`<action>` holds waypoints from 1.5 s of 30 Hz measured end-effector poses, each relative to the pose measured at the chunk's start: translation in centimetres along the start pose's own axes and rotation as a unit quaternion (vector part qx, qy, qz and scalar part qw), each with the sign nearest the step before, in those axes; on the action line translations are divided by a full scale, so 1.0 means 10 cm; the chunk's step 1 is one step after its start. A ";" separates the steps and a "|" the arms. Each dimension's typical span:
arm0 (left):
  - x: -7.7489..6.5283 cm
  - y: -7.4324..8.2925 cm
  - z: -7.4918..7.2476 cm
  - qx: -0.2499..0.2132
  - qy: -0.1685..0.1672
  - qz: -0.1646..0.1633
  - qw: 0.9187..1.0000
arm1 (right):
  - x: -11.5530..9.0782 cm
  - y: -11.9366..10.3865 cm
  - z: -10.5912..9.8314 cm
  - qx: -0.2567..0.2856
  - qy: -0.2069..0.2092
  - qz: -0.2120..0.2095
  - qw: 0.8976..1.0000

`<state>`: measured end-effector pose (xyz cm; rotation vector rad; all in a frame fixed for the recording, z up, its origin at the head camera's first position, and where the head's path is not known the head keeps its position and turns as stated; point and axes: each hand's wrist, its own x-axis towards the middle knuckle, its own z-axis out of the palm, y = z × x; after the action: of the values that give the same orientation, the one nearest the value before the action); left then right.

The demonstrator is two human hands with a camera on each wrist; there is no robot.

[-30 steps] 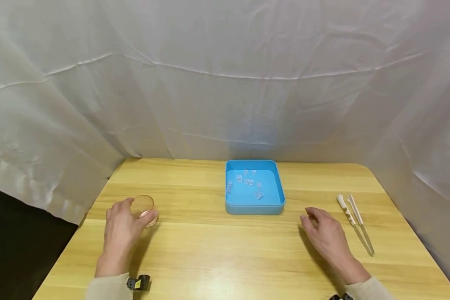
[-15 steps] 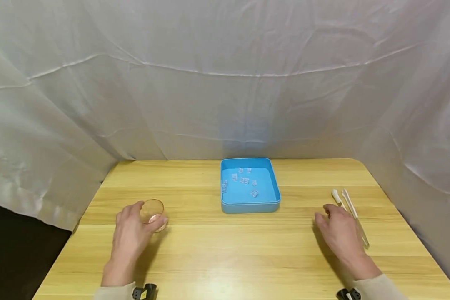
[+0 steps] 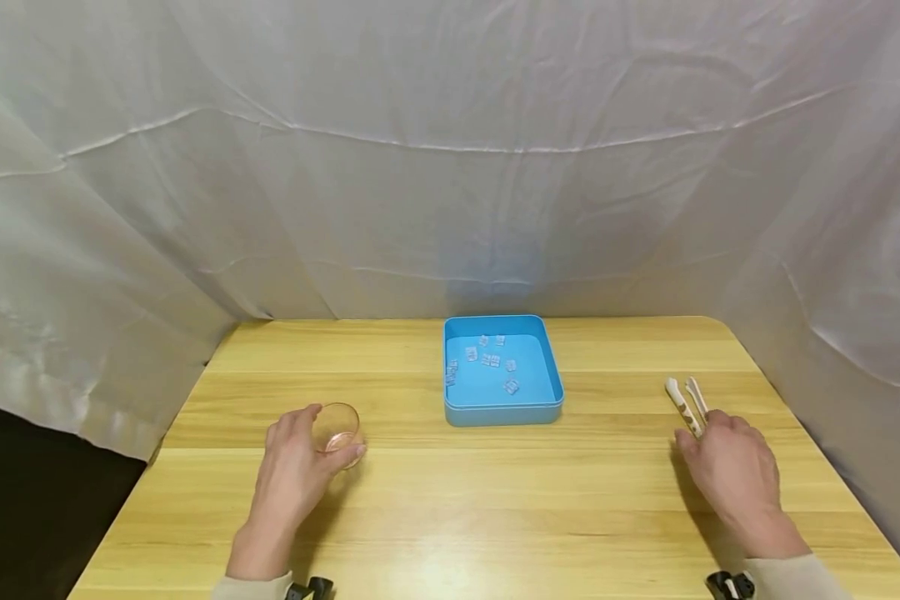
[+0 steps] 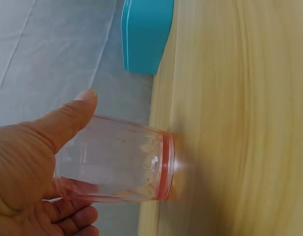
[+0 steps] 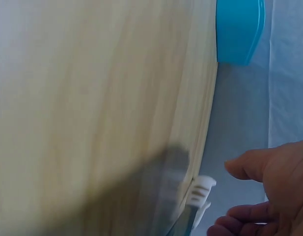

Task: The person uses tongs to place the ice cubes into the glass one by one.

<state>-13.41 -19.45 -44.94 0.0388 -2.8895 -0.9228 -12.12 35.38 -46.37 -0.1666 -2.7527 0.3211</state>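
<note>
On the left side of the table, my left hand (image 3: 288, 475) grips a clear, pink-tinted glass (image 3: 336, 421) near its rim, thumb on one side and fingers on the other. The left wrist view shows the glass upright, its pink base close over the wood. At the right, my right hand (image 3: 735, 475) hovers over a pair of metal tongs (image 3: 682, 406) with white ends, hiding their lower part. In the right wrist view its thumb and loosely bent fingers stand apart beside the white slotted tongs end (image 5: 200, 189), with nothing between them.
A square blue box (image 3: 504, 415) stands at the back middle of the wooden table (image 3: 450, 508), with several clear ice-like cubes (image 3: 491, 360) inside. A pale curtain (image 3: 450, 200) hangs behind and along both sides.
My left hand has moved to the right, carrying the glass with it. My right hand has moved right, from beside the tongs to over them. The head view has shifted slightly.
</note>
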 end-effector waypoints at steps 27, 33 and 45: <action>-0.17 0.50 0.42 -0.031 -0.017 0.074 0.997 | 0.12 0.34 -0.06 -0.018 -0.196 0.090 0.976; -0.23 0.58 0.48 -0.030 -0.025 0.094 0.995 | 0.13 0.34 -0.05 -0.020 -0.202 0.093 0.975; -0.21 0.58 0.38 -0.036 -0.051 0.089 0.994 | 0.18 0.37 -0.06 -0.016 -0.211 0.093 0.973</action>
<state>-11.67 -12.37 -44.86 -0.2750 -2.8883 -1.0214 -13.30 39.32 -46.15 -0.4087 -3.1707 0.4023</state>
